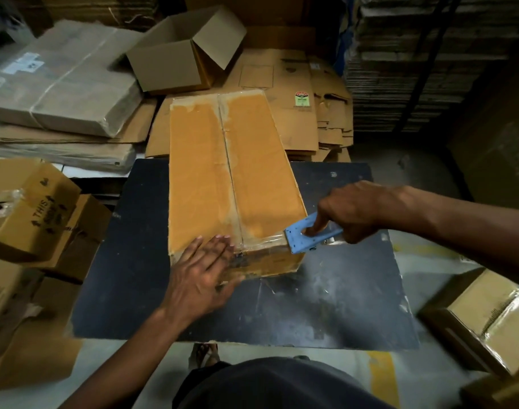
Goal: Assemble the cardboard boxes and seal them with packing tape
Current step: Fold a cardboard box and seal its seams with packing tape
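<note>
My left hand (206, 268) presses flat, fingers spread, on the near end of the cardboard box (231, 178) lying on the dark table (326, 305), steadying it while my right hand (354, 212) grips the blue tape dispenser (307, 235) at its near right corner, apparently sealing the edge.

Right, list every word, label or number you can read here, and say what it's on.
"THIS": printed on the side of the box at left, beside arrows; the word under it is blurred.
Red and green label on the flat cardboard behind: too small to read.
White labels on the wrapped bundle: blurred.
</note>
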Demonstrator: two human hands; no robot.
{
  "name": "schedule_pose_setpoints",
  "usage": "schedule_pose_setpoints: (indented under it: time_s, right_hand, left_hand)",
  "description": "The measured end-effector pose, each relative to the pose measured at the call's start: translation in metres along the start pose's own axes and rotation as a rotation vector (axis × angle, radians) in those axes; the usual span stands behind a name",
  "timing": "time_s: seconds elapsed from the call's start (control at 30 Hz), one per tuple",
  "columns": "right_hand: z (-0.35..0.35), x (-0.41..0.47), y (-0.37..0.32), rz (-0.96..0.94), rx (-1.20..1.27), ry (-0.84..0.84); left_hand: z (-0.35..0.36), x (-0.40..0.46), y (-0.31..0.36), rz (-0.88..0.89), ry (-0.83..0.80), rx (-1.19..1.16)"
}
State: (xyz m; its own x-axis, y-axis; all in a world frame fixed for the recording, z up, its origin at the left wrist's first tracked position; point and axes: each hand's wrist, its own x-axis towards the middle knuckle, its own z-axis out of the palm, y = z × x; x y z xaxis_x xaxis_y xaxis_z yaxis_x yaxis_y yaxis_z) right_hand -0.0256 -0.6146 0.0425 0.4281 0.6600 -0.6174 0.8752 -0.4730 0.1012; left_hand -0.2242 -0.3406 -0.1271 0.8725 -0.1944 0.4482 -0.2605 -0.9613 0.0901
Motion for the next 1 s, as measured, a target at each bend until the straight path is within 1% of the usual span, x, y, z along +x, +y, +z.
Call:
schedule_pose_setpoints:
  time_s: [0.1, 0.2, 0.3, 0.37, 0.5, 0.73, 0.9, 1.0]
  right_hand:
    - [0.004, -0.002, 0.003, -0.019, -0.003, 0.025]
    - [0.007, 0.000, 0.004, -0.033, 0.005, 0.047]
    - [0.012, 0.000, 0.009, -0.032, 0.018, 0.065]
    - [0.017, -0.002, 0.014, -0.037, 0.040, 0.074]
    - [0.022, -0.006, 0.026, -0.037, 0.060, 0.078]
    - [0.042, -0.043, 0.068, 0.047, 0.165, -0.012]
    - [0.056, -0.053, 0.077, 0.052, 0.229, 0.001]
    - [0.060, -0.057, 0.083, 0.076, 0.219, -0.026]
  left_hand:
    - [0.007, 0.028, 0.039, 0.039, 0.034, 0.029]
    - [0.040, 0.057, 0.072, 0.074, 0.050, 0.050]
    - [0.065, 0.058, 0.071, 0.104, 0.167, 0.083]
    - [0.068, 0.056, 0.066, 0.112, 0.202, 0.104]
    - [0.066, 0.055, 0.065, 0.121, 0.189, 0.103]
    - [0.066, 0.056, 0.065, 0.074, 0.180, 0.030]
    - [0.066, 0.056, 0.064, 0.077, 0.156, 0.013]
    - [0.064, 0.057, 0.065, 0.076, 0.160, 0.028]
